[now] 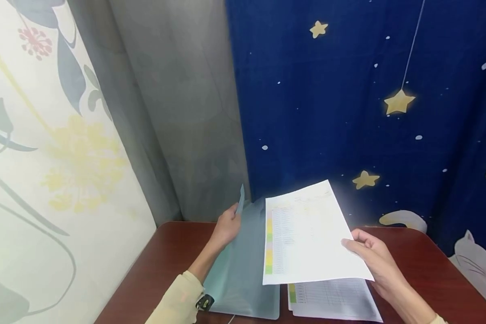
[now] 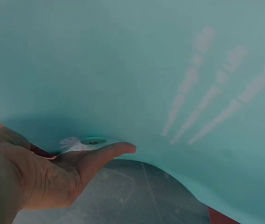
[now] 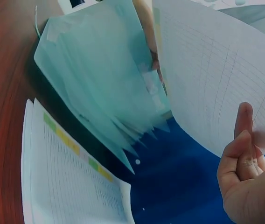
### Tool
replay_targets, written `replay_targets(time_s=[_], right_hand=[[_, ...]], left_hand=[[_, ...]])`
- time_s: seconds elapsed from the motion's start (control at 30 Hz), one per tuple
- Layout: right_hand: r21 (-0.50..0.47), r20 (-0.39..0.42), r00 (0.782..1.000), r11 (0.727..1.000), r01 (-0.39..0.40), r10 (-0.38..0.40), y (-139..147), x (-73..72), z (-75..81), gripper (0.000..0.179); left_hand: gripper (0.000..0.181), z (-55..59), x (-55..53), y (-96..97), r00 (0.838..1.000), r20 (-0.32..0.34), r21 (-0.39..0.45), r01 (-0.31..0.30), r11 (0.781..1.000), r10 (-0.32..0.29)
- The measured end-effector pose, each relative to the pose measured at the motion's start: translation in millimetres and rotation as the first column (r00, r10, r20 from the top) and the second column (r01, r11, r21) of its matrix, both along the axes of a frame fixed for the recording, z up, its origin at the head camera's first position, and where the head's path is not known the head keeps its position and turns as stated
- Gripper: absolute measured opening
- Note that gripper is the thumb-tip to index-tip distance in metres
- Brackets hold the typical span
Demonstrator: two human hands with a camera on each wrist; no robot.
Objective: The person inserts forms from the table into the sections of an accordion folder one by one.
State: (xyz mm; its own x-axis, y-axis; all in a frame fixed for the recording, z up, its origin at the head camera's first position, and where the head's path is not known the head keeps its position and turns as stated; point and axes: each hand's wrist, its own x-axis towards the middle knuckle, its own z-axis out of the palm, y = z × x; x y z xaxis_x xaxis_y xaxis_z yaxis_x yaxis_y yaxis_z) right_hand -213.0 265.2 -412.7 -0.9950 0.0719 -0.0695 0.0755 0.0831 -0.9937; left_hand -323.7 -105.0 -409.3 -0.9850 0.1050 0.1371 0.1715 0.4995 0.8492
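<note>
A teal plastic document folder lies on the table, and my left hand grips the edge of its raised flap. Close by the left thumb, a round snap shows on the flap. My right hand pinches a printed sheet by its right edge, thumb on top. That sheet is held up above the table, with coloured cells down its left side. Beneath it sits a small stack of similar printed papers, right of the folder. Several layered dividers fan out at the folder's end.
The reddish-brown table has rounded far corners. Behind it hang a grey curtain and a dark blue star-patterned curtain. A white flowered surface stands along the left side. A thin cord trails from the folder.
</note>
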Motion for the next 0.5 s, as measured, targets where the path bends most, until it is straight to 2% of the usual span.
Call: replay_targets(time_s=[0.2, 0.33, 0.5], right_hand=[[-0.007, -0.023, 1.0, 1.0, -0.002, 0.002, -23.4, -8.2, 3.3, 0.017], [0.013, -0.077, 0.997, 1.0, -0.009, 0.01, -38.8, -13.5, 3.4, 0.022], [0.022, -0.117, 0.993, 1.0, -0.001, 0.004, -55.4, -20.8, 0.0, 0.02]], left_hand=[[0.057, 0.2, -0.4, 3.9, 1.0, -0.009, -0.005, -0.029, 1.0, 0.029], [0.057, 2.4, 0.7, 6.7, 0.999, -0.003, 0.004, -0.048, 0.999, 0.048], [0.057, 3.2, 1.9, 8.5, 0.998, 0.012, 0.011, -0.061, 0.998, 0.061]])
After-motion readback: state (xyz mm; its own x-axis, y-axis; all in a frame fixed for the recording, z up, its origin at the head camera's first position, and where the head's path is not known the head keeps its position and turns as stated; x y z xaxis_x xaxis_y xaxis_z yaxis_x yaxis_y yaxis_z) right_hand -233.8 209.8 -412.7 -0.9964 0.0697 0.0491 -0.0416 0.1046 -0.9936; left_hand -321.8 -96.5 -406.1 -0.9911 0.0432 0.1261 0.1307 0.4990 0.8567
